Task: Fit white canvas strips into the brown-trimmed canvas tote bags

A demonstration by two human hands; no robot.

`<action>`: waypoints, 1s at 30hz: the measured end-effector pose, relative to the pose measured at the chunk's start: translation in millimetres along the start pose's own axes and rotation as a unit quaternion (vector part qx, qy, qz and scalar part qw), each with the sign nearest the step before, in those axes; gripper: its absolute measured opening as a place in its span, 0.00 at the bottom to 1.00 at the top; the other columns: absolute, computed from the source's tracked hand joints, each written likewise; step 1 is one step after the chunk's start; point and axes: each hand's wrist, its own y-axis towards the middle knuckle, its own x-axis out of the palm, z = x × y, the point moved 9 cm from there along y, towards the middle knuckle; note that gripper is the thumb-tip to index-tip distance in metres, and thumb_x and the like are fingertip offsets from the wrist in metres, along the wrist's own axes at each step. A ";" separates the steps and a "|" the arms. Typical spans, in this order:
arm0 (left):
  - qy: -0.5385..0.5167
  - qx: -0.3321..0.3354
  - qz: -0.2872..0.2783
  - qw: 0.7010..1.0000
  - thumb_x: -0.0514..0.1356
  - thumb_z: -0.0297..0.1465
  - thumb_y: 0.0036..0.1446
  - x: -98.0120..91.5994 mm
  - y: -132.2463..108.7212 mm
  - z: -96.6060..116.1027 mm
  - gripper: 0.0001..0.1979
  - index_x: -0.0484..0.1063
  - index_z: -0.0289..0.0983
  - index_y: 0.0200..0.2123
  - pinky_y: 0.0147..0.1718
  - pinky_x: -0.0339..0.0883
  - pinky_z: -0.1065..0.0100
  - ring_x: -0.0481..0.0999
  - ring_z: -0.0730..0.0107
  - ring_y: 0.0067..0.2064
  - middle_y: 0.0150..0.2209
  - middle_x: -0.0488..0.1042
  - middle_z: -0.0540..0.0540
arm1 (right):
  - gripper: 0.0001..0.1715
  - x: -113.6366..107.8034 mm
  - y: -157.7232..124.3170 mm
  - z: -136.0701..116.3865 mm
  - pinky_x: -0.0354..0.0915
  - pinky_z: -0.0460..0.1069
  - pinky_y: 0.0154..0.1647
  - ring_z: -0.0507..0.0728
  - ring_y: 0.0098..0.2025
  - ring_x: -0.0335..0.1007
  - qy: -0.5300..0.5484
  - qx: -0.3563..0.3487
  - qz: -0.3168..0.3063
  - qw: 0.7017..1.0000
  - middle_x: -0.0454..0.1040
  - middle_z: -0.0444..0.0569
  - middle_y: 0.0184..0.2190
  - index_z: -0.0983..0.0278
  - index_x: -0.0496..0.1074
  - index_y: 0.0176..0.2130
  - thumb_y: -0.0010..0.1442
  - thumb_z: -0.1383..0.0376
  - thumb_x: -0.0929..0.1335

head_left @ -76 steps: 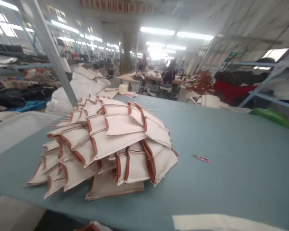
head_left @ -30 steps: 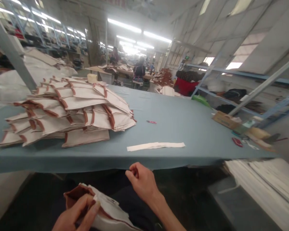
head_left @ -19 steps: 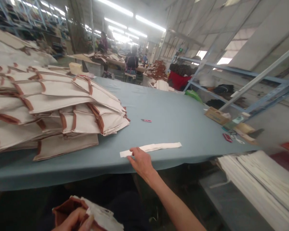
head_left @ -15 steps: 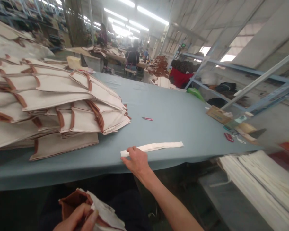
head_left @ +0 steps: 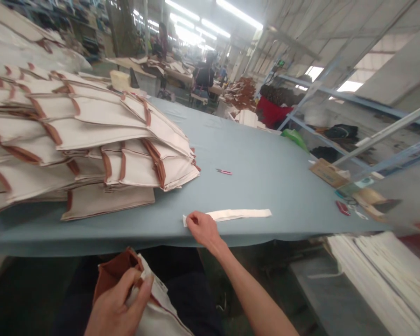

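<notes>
My left hand (head_left: 121, 298) grips the edge of a cream cloth bag (head_left: 154, 310) with a brown lining, below the table's front edge. Its thumb and fingers pinch the rim near the brown opening. At the front of the table my right hand (head_left: 203, 229) has its fingers curled together on the left end of a white fabric strip (head_left: 243, 213). The rest of that strip lies flat to the right. A pair of thread snips (head_left: 224, 172) with a red handle rests farther back on the blue-grey tabletop (head_left: 266, 177).
A large pile of cream pieces with brown edging (head_left: 101, 116) covers the table's left side. At the right edge are a cardboard box (head_left: 327, 172) and a red object (head_left: 343, 208). White fabric stacks (head_left: 388, 270) stand lower right. Farther back, a person (head_left: 203, 77) sits.
My right hand's fingers have closed at the strip's left end. My left hand and the cloth bag have risen toward the table edge. The whole view has shifted slightly.
</notes>
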 end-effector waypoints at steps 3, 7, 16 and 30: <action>0.067 -0.018 0.000 0.998 0.61 0.47 0.64 -1.8 18.6 -4.7 0.12 0.75 0.46 0.39 0.33 0.73 0.65 0.89 0.51 0.34 0.30 0.86 0.49 | 0.15 20.1 4.6 -17.5 0.62 0.45 0.34 0.54 0.34 0.76 0.080 -0.024 -0.030 0.996 0.82 0.43 0.31 0.62 0.82 0.37 0.72 0.63 0.68; 0.057 -0.027 0.000 0.998 0.56 0.46 0.66 -2.1 47.3 6.4 0.20 0.75 0.41 0.53 0.41 0.75 0.57 0.89 0.44 0.43 0.37 0.88 0.42 | 0.15 40.9 10.1 -35.7 0.64 0.46 0.35 0.54 0.32 0.74 0.150 -0.030 -0.041 0.987 0.81 0.43 0.29 0.62 0.82 0.36 0.71 0.63 0.67; 0.032 -0.002 -0.031 0.999 0.55 0.43 0.66 35.2 91.2 21.2 0.16 0.77 0.42 0.46 0.31 0.65 0.64 0.82 0.56 0.29 0.24 0.79 0.51 | 0.15 36.4 2.9 -26.1 0.66 0.45 0.34 0.53 0.30 0.72 0.236 -0.039 -0.055 0.969 0.82 0.44 0.30 0.63 0.79 0.33 0.70 0.66 0.66; -0.051 0.039 -0.082 0.995 0.59 0.49 0.72 66.5 106.7 25.4 0.22 0.73 0.39 0.30 0.32 0.65 0.65 0.72 0.67 0.27 0.24 0.70 0.55 | 0.15 34.4 -1.9 -21.5 0.61 0.46 0.32 0.54 0.30 0.68 0.266 -0.066 -0.074 0.959 0.73 0.41 0.24 0.62 0.76 0.32 0.71 0.66 0.66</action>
